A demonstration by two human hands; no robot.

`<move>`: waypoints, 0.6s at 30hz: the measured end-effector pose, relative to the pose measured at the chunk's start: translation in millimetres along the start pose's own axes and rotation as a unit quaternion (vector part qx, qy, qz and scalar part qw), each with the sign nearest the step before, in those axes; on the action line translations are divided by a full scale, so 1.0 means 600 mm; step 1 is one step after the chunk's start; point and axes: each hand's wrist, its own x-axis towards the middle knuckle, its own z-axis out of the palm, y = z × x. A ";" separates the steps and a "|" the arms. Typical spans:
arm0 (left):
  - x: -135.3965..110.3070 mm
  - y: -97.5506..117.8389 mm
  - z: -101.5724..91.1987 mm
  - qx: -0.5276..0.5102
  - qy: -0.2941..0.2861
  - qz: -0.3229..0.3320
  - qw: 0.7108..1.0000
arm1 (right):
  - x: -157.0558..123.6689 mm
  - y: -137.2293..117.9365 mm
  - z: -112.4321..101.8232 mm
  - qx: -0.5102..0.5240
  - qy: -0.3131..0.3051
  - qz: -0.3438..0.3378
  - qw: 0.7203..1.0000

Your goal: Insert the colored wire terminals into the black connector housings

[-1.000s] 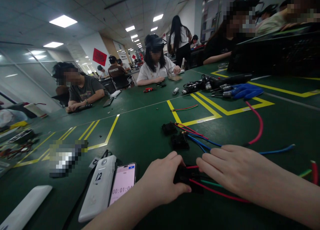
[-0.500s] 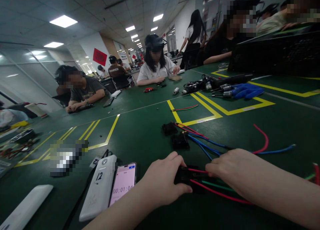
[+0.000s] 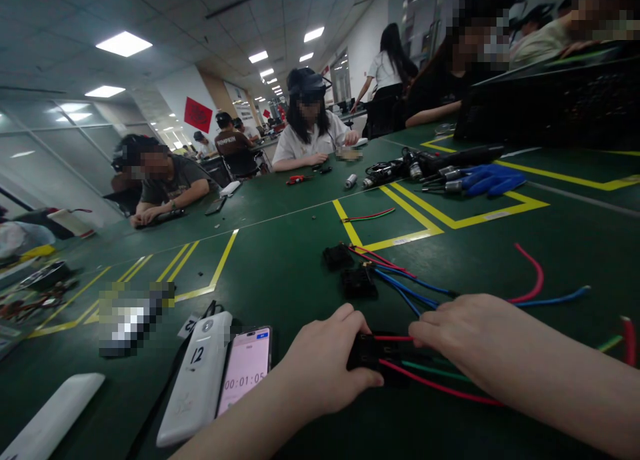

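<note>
My left hand (image 3: pixel 333 357) grips a black connector block (image 3: pixel 367 351) from its left side, thumb below and fingers above. Red and green wires run out of the block to the right. My right hand (image 3: pixel 460 330) is closed in a pinch on a red wire (image 3: pixel 395 339) a short way from the block; its fingertips partly hide the wire. A second red wire (image 3: pixel 440 383) and a green wire (image 3: pixel 435 371) pass beneath that hand. Just beyond, two more black connectors (image 3: pixel 359 283) lie on the table with red and blue wires (image 3: pixel 400 288).
A white power bank (image 3: pixel 197 380) and a phone showing a timer (image 3: pixel 246 367) lie left of my forearm. Yellow tape (image 3: pixel 400 241) marks the green table. Blue gloves (image 3: pixel 493 179) and tools lie farther back. Co-workers sit around, one person (image 3: pixel 310 133) straight across.
Both hands keep their holds and have barely moved. The loose red and blue wire ends at the right have shifted slightly. The phone timer has advanced by one second.
</note>
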 end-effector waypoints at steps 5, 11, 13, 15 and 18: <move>0.001 0.001 -0.001 0.007 -0.005 -0.007 1.000 | 0.006 0.006 0.002 0.037 -0.111 0.033 0.993; 0.002 0.001 0.002 0.017 -0.005 0.007 1.000 | 0.004 -0.006 -0.009 -0.055 0.131 -0.049 0.989; 0.002 0.000 0.004 0.023 0.000 0.008 1.000 | 0.002 -0.013 -0.012 -0.087 0.189 -0.079 0.975; 0.001 -0.001 0.005 0.023 0.003 0.006 1.000 | 0.001 -0.016 -0.012 -0.102 0.194 -0.085 0.972; 0.001 0.000 0.005 0.021 0.002 0.004 1.000 | -0.003 -0.009 -0.005 -0.071 0.132 -0.050 0.987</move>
